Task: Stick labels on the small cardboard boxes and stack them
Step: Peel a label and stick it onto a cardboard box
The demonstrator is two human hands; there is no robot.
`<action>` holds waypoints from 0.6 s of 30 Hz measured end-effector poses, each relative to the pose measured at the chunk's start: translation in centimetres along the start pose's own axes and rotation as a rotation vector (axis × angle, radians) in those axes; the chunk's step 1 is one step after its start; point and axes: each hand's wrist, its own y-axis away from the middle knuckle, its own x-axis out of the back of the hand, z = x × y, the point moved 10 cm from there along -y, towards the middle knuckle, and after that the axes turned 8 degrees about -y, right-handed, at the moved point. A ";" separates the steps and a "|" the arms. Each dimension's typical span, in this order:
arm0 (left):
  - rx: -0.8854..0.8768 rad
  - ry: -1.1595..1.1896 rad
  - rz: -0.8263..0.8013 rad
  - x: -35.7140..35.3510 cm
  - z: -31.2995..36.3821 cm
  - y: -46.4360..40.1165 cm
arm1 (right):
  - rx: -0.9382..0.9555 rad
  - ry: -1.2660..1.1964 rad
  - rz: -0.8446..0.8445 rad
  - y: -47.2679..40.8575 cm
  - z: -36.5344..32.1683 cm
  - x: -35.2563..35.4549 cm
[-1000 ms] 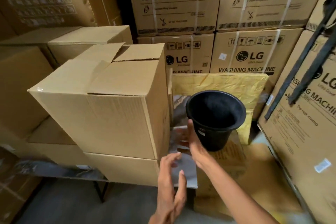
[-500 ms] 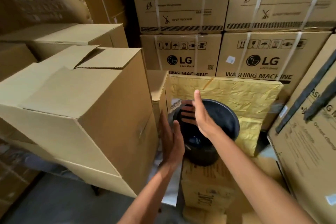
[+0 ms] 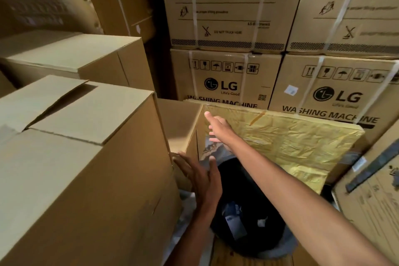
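Here, the left hand [image 3: 199,176] is lying flat with fingers straight against the near side of a small cardboard box [image 3: 183,134], wedged between a large cardboard box [image 3: 86,168] and a yellow wrapped package [image 3: 287,140]. The right hand [image 3: 218,128] is reaching over a black plastic bucket [image 3: 259,222], index finger extended to the small box's top edge, other fingers loose, gripping nothing. LG washing machine cartons [image 3: 228,80] are standing stacked behind.

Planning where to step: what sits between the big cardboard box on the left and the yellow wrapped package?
In the head view, a black bucket, with both hands reaching above it.
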 end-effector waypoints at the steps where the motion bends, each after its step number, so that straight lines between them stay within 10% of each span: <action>1: -0.023 0.019 0.003 -0.3 -0.1 -0.5 | 0.011 0.086 0.012 -1.4 -0.2 -0.4; 18: 0.425 0.148 0.183 -0.9 -4.8 -6.0 | -0.085 0.096 -0.090 -11.7 0.4 0.0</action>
